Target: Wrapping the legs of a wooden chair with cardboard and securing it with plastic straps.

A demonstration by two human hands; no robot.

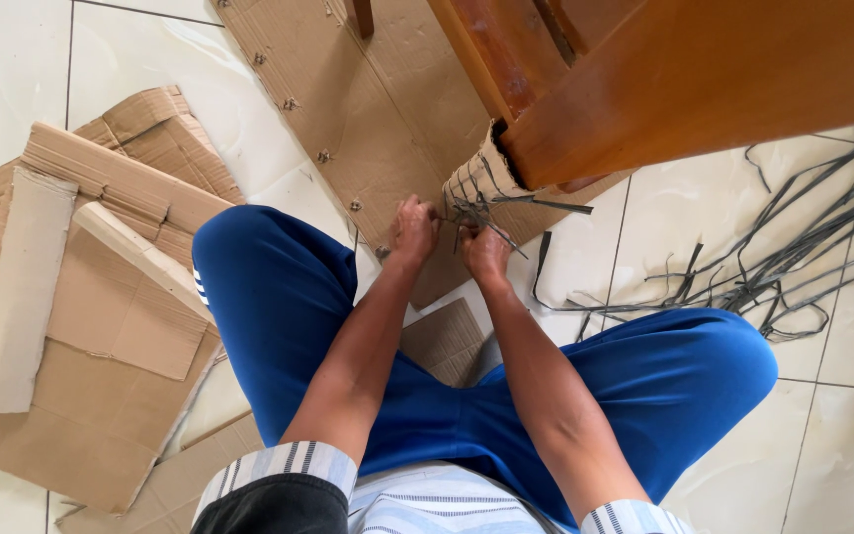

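Observation:
I look down at my blue-trousered legs on a tiled floor. My left hand (pixel 413 229) and my right hand (pixel 486 252) are close together at the foot of a wooden furniture leg (pixel 664 89). Cardboard wrapping (pixel 476 178) covers the end of that leg, bound round with grey plastic strap (pixel 486 210). Both hands pinch the strap ends right at the wrapped part, fingers closed on them. One loose strap end sticks out to the right past my right hand.
A tangle of grey strap pieces (pixel 793 267) lies on the tiles at right. Flat cardboard sheets (pixel 101 326) and folded strips (pixel 17 297) are piled at left. A large stapled cardboard sheet (pixel 348 109) lies under the furniture.

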